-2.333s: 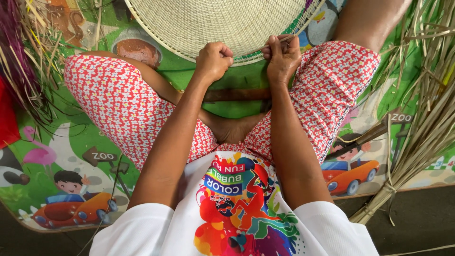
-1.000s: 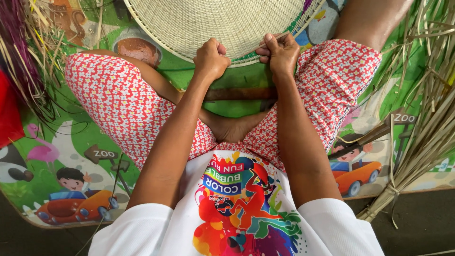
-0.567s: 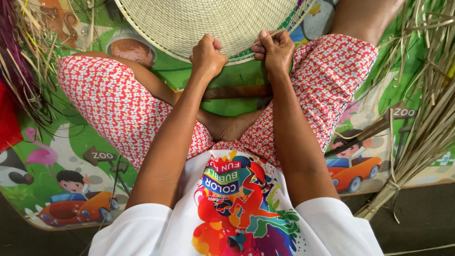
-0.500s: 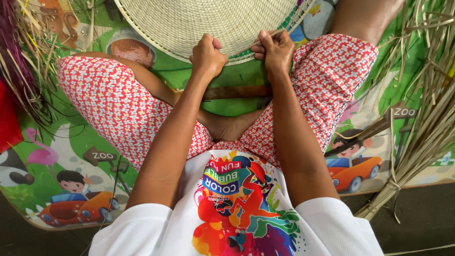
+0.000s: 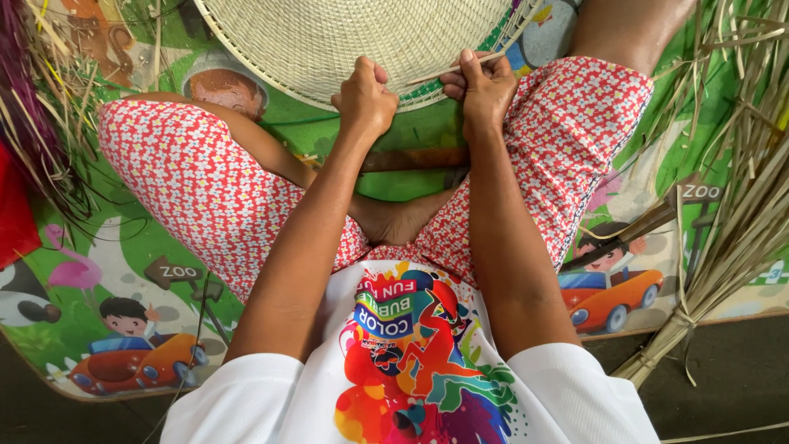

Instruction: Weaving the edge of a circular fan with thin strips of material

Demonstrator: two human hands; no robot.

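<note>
— At the near edge of the round woven mat (image 5: 345, 37), which rests on the play mat (image 5: 156, 247) just past the crossed legs, what are the two hands doing?

— The left hand (image 5: 364, 100) is curled into a fist against the rim of the woven mat, fingers pressed together; whether it pins a strand underneath, I cannot tell. The right hand (image 5: 486, 89) sits just beside it, fingers pinching a pale strip (image 5: 456, 68) that runs slantwise back over the weave.

— How would you judge the step should be handled?

— It looks like edge work, so I would keep the fist firm on the rim to stop the weave from loosening, and draw the strip flat, not twisted, close along the border. A steady pull suits it; a jerk could snap a dry strip or pucker the edge.

— Anything near to hand?

— A tied bundle of dry straw (image 5: 740, 222) lies along the right edge of the play mat, well apart from the hands. More loose fibres, some purple (image 5: 33, 107), lie at the left edge. A dark stick-like thing (image 5: 411, 159) lies across the play mat between the knees; I cannot tell what it is.
</note>
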